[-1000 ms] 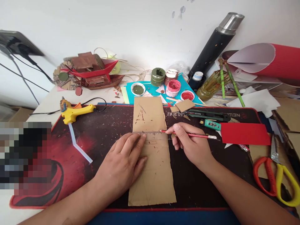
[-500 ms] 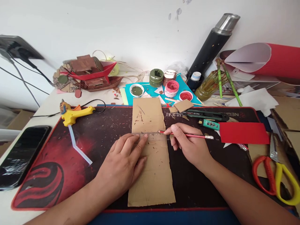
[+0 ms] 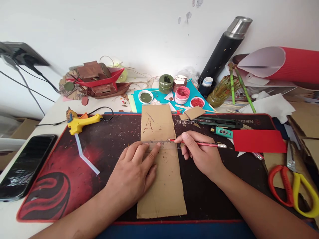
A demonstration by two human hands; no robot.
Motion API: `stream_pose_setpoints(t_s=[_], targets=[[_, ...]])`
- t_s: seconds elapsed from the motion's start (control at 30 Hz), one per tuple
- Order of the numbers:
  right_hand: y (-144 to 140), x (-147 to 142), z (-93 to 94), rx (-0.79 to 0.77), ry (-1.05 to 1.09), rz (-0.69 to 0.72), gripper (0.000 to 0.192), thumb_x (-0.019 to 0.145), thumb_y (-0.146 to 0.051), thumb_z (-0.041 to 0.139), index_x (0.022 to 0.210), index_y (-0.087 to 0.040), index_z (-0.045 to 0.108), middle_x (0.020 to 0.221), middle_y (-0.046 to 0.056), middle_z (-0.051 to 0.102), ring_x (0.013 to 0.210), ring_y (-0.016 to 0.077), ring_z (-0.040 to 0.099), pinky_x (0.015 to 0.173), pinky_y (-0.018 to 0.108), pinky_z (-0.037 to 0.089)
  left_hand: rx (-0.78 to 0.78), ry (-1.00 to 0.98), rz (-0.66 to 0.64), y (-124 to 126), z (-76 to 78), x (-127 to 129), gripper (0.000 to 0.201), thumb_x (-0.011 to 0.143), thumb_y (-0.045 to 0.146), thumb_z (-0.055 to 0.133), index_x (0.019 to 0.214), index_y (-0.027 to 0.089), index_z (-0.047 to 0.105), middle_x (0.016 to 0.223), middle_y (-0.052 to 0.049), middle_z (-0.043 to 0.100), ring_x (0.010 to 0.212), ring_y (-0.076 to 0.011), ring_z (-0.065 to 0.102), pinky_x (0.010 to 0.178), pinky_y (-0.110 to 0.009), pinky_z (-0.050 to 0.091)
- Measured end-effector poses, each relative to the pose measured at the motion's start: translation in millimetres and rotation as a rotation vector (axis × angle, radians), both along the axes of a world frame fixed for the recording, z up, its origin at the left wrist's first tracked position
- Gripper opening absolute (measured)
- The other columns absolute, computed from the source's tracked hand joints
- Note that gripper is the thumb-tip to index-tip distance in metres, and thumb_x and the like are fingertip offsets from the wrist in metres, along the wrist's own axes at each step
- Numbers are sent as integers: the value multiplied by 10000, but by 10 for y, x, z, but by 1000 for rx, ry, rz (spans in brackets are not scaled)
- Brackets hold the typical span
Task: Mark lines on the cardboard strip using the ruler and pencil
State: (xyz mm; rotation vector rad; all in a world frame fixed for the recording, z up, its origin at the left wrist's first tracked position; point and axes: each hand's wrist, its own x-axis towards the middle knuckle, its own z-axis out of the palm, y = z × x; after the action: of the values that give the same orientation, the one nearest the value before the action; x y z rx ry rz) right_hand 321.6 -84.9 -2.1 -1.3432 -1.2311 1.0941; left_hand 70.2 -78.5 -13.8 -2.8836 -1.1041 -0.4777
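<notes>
Fingers stretched forward and palm turned down, the left hand point(image 3: 134, 166) grips nothing; its fingertips press on a clear ruler point(image 3: 167, 145) lying crosswise over a long strip of cardboard point(image 3: 161, 181). Taking the ruler as the centre of the clock, this hand sits at eight o'clock, partly over the strip's left edge, with the thumb bent in near the cardboard.

At three o'clock, the right hand point(image 3: 200, 152) is curled and pinches a red-and-black pencil point(image 3: 210, 144) between thumb and fingers. The pencil lies almost flat, its eraser end pointing to three o'clock and its point to nine, just by the ruler's far edge and close to the strip's right edge. Whether the point touches the cardboard is too small to tell.

The strip runs from six to twelve o'clock on a dark mat point(image 3: 114, 132), with a rough A-shaped mark point(image 3: 149, 123) at eleven. Beyond the right hand, a red sheet point(image 3: 259, 141) lies at three o'clock, a green lighter point(image 3: 224, 132) touches or nearly touches it, and scissors point(image 3: 305, 196) rest between three and four. A yellow glue gun point(image 3: 83, 123) lies at ten, a phone point(image 3: 27, 167) at nine, and paint jars point(image 3: 165, 84) stand at twelve.
</notes>
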Motion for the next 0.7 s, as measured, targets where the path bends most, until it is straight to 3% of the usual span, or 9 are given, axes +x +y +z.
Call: stream_pose_setpoints(t_s=[0.27,0.53,0.7], targets=[[1,9,1,-21,-20,0,524,1059,-664,657,881,-199,820,603,-8,652,468,126,584,447,254,463,58,36,12,-11,20,10,476,1095,274,524,1545,141,602,1268,-177,697,1250,-362,649,997,-540,621],[-8,11,-9,-17,-20,-1,511,1063,-649,657,874,-202,820,593,-12,641,456,125,574,435,256,441,162,122,-67,-60,86,-67,423,1116,263,531,1431,14,664,1422,-230,740,1303,-376,715,1035,-507,631],[-12,6,-2,-16,-6,-7,490,1067,-623,675,881,-196,828,596,-9,650,460,122,575,439,256,414,205,148,-62,-79,110,-75,420,1147,259,472,1397,8,698,1446,-221,747,1277,-361,749,1013,-491,639]])
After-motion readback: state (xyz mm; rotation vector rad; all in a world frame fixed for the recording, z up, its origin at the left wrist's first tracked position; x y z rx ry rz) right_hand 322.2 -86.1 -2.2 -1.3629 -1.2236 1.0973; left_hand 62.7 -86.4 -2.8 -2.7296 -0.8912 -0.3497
